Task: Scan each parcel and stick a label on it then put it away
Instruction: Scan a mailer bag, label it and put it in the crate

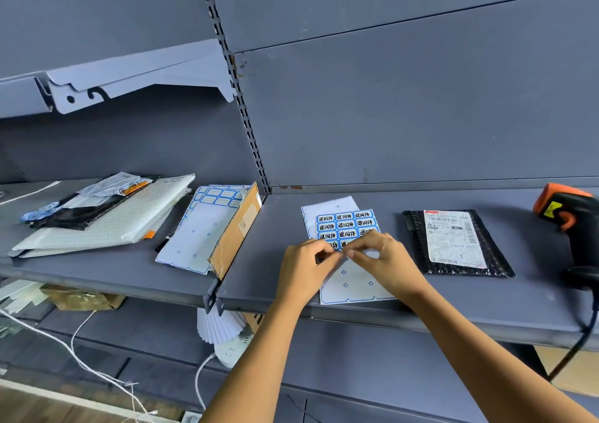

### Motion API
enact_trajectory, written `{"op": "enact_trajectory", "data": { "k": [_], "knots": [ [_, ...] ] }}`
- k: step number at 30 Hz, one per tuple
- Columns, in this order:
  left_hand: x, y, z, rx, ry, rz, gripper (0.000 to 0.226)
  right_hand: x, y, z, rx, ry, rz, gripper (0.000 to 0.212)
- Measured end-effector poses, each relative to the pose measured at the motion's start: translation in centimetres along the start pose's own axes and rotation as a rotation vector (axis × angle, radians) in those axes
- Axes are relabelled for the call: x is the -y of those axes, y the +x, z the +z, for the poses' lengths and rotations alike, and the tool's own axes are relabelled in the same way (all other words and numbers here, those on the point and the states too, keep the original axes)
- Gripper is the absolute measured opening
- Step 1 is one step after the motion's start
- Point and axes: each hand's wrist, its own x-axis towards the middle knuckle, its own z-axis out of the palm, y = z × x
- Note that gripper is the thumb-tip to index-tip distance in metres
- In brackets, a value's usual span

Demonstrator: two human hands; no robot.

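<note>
Hands: left hand [304, 260] and right hand [384, 257] meet fingertip to fingertip, both grips narrow, pinching the label sheet [345, 224] mid-page.
Parcel: black parcel [457, 244] lies flat on the shelf [486, 302], just right of the sheet.
Scanner: scanner [570, 224] stands at far right.

On the shelf [486, 299] the label sheet [343, 224] lies left of the parcel [453, 241], the scanner [570, 221] farther right.
</note>
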Motion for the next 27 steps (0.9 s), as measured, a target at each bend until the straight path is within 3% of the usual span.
{"op": "enact_trajectory", "data": {
  "k": [9,15,18,22,27],
  "knots": [
    [0.0,0.0,-0.2,0.025,-0.028,0.003,0.023,0.2,-0.1,-0.3,0.032,0.022,-0.007,0.029],
    [-0.1,0.0,-0.3,0.036,-0.043,-0.015,0.026,0.1,0.0,0.0,0.005,0.005,0.038,0.015],
    [-0.2,0.1,-0.3,0.046,-0.04,-0.088,0.013,-0.3,0.2,0.3,-0.029,-0.18,-0.012,0.006],
    [-0.1,0.5,-0.1,0.098,0.19,-0.108,0.037,-1.0,0.3,1.4,0.029,-0.449,-0.116,0.007],
    [-0.3,1.0,0.1,0.09,0.235,-0.108,0.036,-1.6,0.7,1.5,0.029,-0.43,-0.071,0.012]
  ]
}}
